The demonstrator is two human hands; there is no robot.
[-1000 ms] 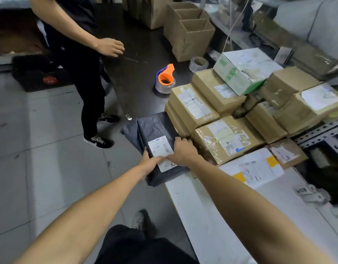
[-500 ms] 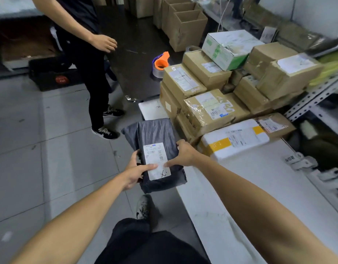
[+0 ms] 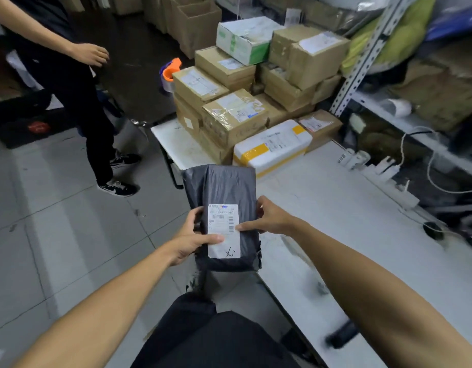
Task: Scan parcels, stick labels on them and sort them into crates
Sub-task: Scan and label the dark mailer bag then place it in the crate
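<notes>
We grip the grey parcel (image 3: 224, 197) between our left hand (image 3: 195, 243) and right hand (image 3: 269, 220), thumbs pressing the label (image 3: 224, 232) flat, probably so it sticks, label up over the table (image 3: 349, 208) edge.

Dark grey parcel bag (image 3: 224, 189) with a white label (image 3: 223, 231); behind it a white, yellow-banded parcel (image 3: 272, 147), brown boxes (image 3: 233, 119), an orange tape dispenser (image 3: 171, 69).

1 grey bag parcel (image 3: 224, 197), 1 white foam box (image 3: 272, 147), 1 tape dispenser (image 3: 171, 73), 2 hands.
</notes>
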